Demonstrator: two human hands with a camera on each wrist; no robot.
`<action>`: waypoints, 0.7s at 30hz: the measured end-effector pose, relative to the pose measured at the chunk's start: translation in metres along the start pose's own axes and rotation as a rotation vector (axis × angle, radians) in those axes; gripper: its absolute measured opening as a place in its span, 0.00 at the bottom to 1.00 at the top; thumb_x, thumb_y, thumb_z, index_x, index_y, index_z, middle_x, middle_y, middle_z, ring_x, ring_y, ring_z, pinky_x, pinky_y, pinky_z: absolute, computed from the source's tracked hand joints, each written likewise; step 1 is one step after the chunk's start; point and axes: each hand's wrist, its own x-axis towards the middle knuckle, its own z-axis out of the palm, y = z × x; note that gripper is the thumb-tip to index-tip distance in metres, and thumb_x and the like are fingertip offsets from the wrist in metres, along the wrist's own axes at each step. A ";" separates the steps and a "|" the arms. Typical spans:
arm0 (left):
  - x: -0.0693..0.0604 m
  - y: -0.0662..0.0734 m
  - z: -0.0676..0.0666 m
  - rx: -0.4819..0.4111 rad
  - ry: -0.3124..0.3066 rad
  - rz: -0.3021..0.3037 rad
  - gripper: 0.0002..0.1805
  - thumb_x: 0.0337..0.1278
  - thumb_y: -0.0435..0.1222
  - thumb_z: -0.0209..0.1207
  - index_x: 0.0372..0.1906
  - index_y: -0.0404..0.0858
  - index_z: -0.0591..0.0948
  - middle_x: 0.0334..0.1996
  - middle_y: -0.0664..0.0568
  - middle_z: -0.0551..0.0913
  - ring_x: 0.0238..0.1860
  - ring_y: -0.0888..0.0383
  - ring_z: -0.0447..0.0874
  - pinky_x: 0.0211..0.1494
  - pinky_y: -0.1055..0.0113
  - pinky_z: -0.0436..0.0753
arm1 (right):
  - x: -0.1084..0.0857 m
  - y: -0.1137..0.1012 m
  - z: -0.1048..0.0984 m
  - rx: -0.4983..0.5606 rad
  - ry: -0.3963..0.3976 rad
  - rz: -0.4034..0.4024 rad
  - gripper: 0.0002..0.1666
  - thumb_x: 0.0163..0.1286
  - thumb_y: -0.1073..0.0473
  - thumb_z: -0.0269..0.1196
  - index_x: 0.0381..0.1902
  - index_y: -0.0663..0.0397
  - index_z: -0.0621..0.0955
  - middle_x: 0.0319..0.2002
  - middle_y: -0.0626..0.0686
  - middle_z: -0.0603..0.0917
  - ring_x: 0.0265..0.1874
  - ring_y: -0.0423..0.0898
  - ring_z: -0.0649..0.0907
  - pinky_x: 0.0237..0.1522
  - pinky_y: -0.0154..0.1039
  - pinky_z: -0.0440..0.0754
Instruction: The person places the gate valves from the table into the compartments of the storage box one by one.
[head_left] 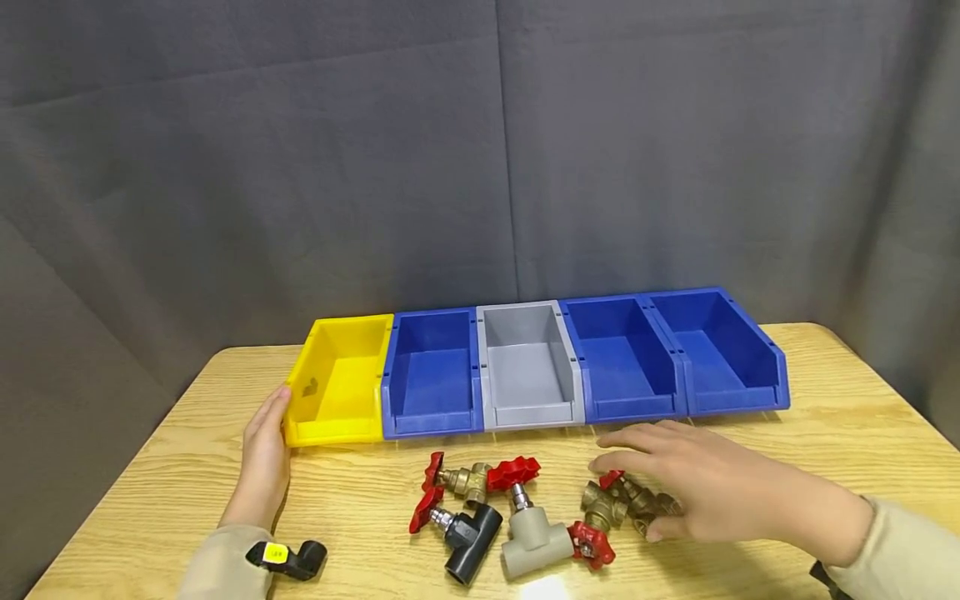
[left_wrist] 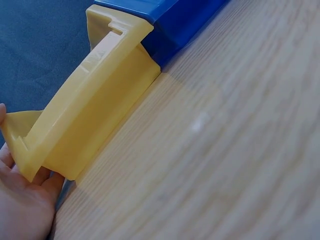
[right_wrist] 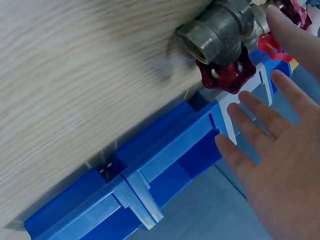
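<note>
My left hand [head_left: 264, 454] rests against the left side of the yellow bin [head_left: 336, 432], with a fingertip at its rim. In the left wrist view, fingers [left_wrist: 52, 184] lie against the bin's outer wall, partly hidden by it. My right hand [head_left: 697, 483] hovers with spread fingers over the brass valves at the right of the group, holding nothing. One brass valve [head_left: 642, 505] with a red handwheel lies partly hidden under it; another brass valve [head_left: 600, 507] lies just left. Further left are a grey plastic valve [head_left: 534, 537], a black plastic valve [head_left: 471, 542] and a brass valve [head_left: 467, 482], all red-handled.
Right of the yellow bin, a blue bin [head_left: 433, 423], a grey bin [head_left: 534, 414] and two more blue bins [head_left: 636, 407] [head_left: 733, 400] stand side by side on the wooden table [head_left: 360, 508]. A dark grey curtain [head_left: 375, 167] hangs behind.
</note>
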 end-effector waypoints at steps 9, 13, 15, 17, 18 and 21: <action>0.001 -0.001 -0.001 0.009 -0.008 -0.007 0.36 0.77 0.53 0.41 0.79 0.38 0.52 0.77 0.51 0.52 0.75 0.60 0.50 0.76 0.70 0.52 | -0.002 0.002 0.008 -0.018 -0.052 -0.023 0.51 0.41 0.47 0.80 0.66 0.43 0.73 0.63 0.50 0.76 0.61 0.55 0.76 0.59 0.61 0.74; 0.000 0.000 -0.001 0.012 -0.012 -0.009 0.36 0.77 0.53 0.41 0.79 0.38 0.52 0.77 0.50 0.52 0.75 0.60 0.50 0.76 0.70 0.52 | 0.001 0.003 0.013 -0.021 -0.060 -0.052 0.49 0.37 0.59 0.79 0.62 0.46 0.75 0.60 0.48 0.77 0.60 0.52 0.76 0.61 0.58 0.74; -0.001 0.000 -0.001 0.015 -0.012 -0.006 0.36 0.77 0.53 0.41 0.79 0.38 0.52 0.77 0.50 0.52 0.75 0.60 0.50 0.76 0.71 0.52 | 0.002 0.003 0.014 -0.017 -0.062 -0.061 0.49 0.34 0.63 0.77 0.61 0.45 0.75 0.58 0.47 0.78 0.59 0.51 0.76 0.61 0.57 0.74; -0.001 0.000 0.000 0.013 -0.011 -0.005 0.36 0.77 0.53 0.41 0.79 0.38 0.52 0.77 0.50 0.52 0.75 0.59 0.50 0.76 0.71 0.52 | 0.003 0.003 0.015 -0.022 -0.059 -0.073 0.50 0.32 0.64 0.77 0.60 0.46 0.75 0.57 0.47 0.78 0.58 0.50 0.77 0.61 0.56 0.75; -0.001 0.000 0.000 0.013 -0.012 -0.004 0.36 0.77 0.53 0.41 0.79 0.38 0.52 0.77 0.50 0.52 0.75 0.59 0.50 0.76 0.70 0.52 | 0.003 0.004 0.016 -0.024 -0.062 -0.075 0.50 0.32 0.64 0.77 0.60 0.47 0.75 0.57 0.47 0.78 0.58 0.50 0.77 0.60 0.56 0.75; -0.001 0.000 -0.001 0.016 -0.008 -0.010 0.37 0.77 0.53 0.41 0.79 0.37 0.52 0.78 0.50 0.51 0.75 0.59 0.50 0.76 0.70 0.52 | 0.004 0.005 0.017 -0.025 -0.073 -0.078 0.52 0.31 0.62 0.79 0.61 0.49 0.75 0.56 0.47 0.78 0.58 0.50 0.77 0.61 0.56 0.75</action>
